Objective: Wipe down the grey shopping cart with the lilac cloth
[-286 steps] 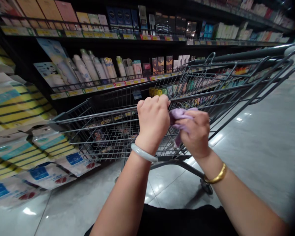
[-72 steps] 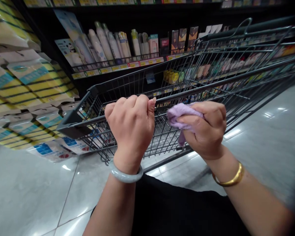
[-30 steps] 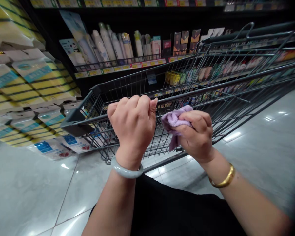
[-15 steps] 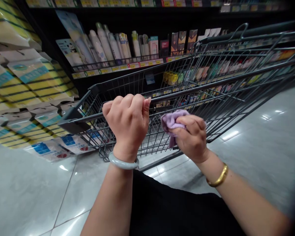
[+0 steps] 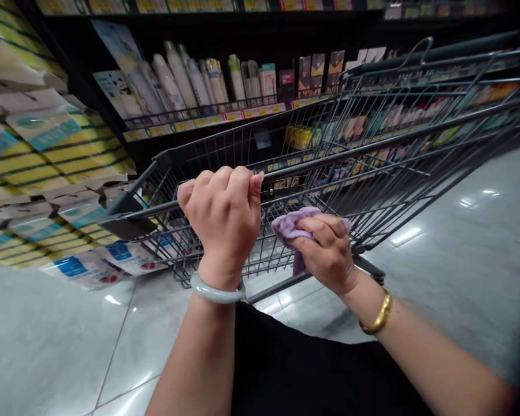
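Note:
My left hand (image 5: 224, 219) is wrapped over the top side rail of a grey wire shopping cart (image 5: 372, 149), near the cart's left end. A pale bangle (image 5: 216, 290) circles that wrist. Bunched in my right hand (image 5: 329, 254) is a purple cloth (image 5: 292, 224), with part of it hanging below the fingers. The cloth is in front of the cart's wire side, lower than the rail; whether it touches the wires I cannot tell. A gold bracelet (image 5: 378, 315) is on my right wrist.
Behind the cart stands a dark shelf with bottles (image 5: 179, 75), boxes (image 5: 316, 72) and price labels. Stacked yellow packages (image 5: 47, 138) rise at the left, with white and blue packs (image 5: 91, 267) at floor level. Shiny grey tiles (image 5: 60, 329) cover the floor.
My right hand has moved left and slightly down with the purple cloth, which now lies flatter over the fingers. My left hand keeps its grip on the rail. The view has shifted slightly.

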`<state>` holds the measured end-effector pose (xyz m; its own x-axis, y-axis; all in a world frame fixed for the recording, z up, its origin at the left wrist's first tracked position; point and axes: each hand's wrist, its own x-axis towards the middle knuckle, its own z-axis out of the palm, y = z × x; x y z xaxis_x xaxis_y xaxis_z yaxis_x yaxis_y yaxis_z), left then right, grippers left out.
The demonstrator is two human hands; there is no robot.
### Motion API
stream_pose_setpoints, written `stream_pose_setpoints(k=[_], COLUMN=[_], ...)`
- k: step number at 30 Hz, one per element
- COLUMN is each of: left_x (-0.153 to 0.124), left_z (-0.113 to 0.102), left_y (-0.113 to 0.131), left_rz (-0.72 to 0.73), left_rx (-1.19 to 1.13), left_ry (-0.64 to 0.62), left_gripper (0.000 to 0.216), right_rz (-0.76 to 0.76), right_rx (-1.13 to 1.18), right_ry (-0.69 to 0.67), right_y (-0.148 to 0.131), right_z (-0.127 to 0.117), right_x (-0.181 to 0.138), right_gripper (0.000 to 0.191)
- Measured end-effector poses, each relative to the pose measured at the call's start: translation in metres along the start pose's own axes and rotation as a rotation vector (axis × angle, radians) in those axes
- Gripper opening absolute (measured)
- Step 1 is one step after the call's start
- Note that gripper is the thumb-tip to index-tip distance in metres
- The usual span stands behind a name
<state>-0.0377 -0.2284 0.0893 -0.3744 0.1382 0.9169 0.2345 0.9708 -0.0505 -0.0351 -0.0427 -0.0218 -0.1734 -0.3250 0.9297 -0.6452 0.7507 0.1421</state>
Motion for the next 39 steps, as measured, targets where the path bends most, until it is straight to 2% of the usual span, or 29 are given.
stream_pose_setpoints(k=[3, 5, 7, 9, 10, 11, 13, 16, 21, 23, 25, 27, 29, 31, 35, 37, 39], left_x=[0.000, 0.001, 0.001, 0.001, 0.001, 0.000, 0.000, 0.000, 0.000, 0.000, -0.001, -0.001, -0.002, -0.002, -0.002, -0.001, -0.001], left_z=[0.000, -0.001, -0.001, -0.001, 0.000, 0.000, -0.001, -0.002, -0.004, -0.005, -0.006, -0.008, -0.009, -0.010, -0.011, -0.011, -0.011], left_y=[0.000, 0.001, 0.001, 0.001, 0.002, 0.003, 0.004, 0.005, 0.006, 0.006, 0.006, 0.006, 0.006, 0.006, 0.006, 0.006, 0.006], left_rz=[-0.008, -0.001, 0.000, -0.007, -0.010, -0.011, -0.008, 0.000, 0.018, 0.020, 0.012, 0.008, 0.012, 0.022, 0.035, 0.040, 0.043], left_rx=[-0.023, -0.018, -0.006, 0.003, 0.008, 0.014, 0.030, 0.045, 0.038, 0.030, 0.028, 0.024, 0.018, 0.022, 0.046, 0.052, 0.057], left_ry=[-0.021, -0.025, -0.022, -0.017, -0.011, -0.007, -0.002, -0.008, -0.024, -0.026, -0.032, -0.039, -0.043, -0.041, -0.037, -0.039, -0.045], left_gripper=[0.036, 0.036, 0.036, 0.036, 0.037, 0.037, 0.037, 0.037, 0.034, 0.034, 0.033, 0.033, 0.031, 0.031, 0.030, 0.030, 0.030], right_rz=[-0.096, -0.170, -0.184, -0.104, -0.044, 0.043, 0.186, 0.220, -0.036, -0.089, -0.037, 0.111, 0.256, 0.303, 0.160, 0.106, 0.111], right_rx=[0.011, 0.034, 0.046, 0.048, 0.050, 0.050, 0.022, -0.018, 0.015, -0.054, -0.136, -0.159, -0.104, -0.041, -0.022, -0.017, -0.011], right_ry=[-0.044, -0.093, -0.105, 0.002, 0.112, 0.225, 0.334, 0.317, 0.205, 0.254, 0.354, 0.409, 0.384, 0.285, 0.054, 0.010, 0.023], right_y=[-0.005, -0.006, -0.005, 0.001, 0.004, 0.008, 0.012, 0.010, -0.003, 0.005, 0.022, 0.038, 0.043, 0.033, 0.000, 0.000, 0.015], right_z=[0.012, 0.014, 0.008, -0.005, -0.012, -0.018, -0.025, -0.020, -0.013, -0.020, -0.028, -0.034, -0.034, -0.030, -0.019, -0.021, -0.029], right_x=[-0.012, -0.014, -0.003, 0.020, 0.032, 0.044, 0.061, 0.068, 0.068, 0.074, 0.082, 0.087, 0.091, 0.094, 0.101, 0.103, 0.102], right_gripper=[0.007, 0.005, 0.007, 0.016, 0.018, 0.019, 0.022, 0.027, 0.031, 0.032, 0.029, 0.027, 0.030, 0.033, 0.036, 0.035, 0.032])
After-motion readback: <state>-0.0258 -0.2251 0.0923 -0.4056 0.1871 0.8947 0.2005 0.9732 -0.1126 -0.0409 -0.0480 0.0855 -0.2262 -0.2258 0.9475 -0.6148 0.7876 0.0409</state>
